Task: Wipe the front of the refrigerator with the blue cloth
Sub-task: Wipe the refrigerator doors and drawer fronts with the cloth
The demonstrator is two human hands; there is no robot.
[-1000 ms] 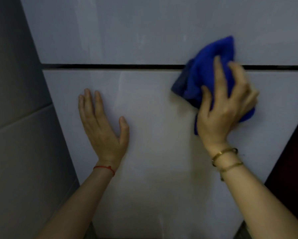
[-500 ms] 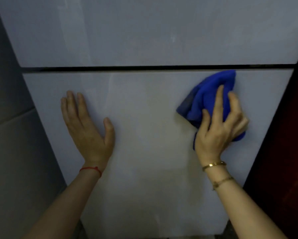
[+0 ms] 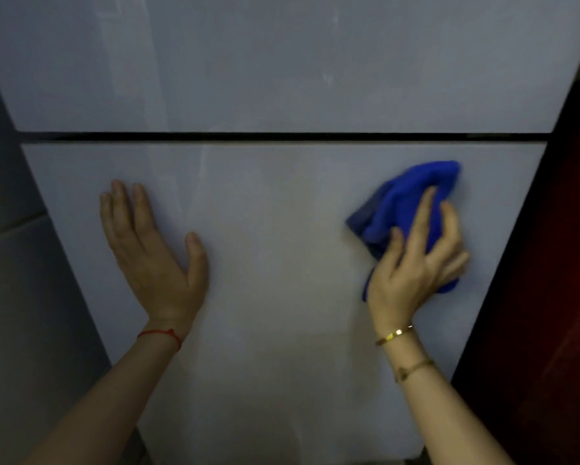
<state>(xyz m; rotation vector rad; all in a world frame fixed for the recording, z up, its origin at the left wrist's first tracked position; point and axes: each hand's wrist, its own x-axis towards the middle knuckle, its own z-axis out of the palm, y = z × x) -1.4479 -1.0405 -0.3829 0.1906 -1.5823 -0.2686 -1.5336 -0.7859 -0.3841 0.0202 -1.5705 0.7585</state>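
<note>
1. My right hand (image 3: 416, 263) presses the bunched blue cloth (image 3: 406, 213) against the lower door panel (image 3: 281, 263) of the refrigerator, near its right edge; the grip is narrow, fingers curled over the wad so it cannot slip while rubbing.
2. My left hand (image 3: 151, 250) lies flat on the same panel, well apart to the left, fingers straight and holding nothing; I judge it braces me and steadies the door against the wiping pressure.
3. A dark gap (image 3: 281, 136) separates this panel from the upper door panel (image 3: 281, 62), above the cloth.
4. Faint streaks show on both panels, so in my judgement the wiping is partly done.
5. A grey wall (image 3: 20, 297) stands at the left and a dark red surface (image 3: 550, 297) at the right; the latter, just beside the panel's edge, may crowd strokes there.
</note>
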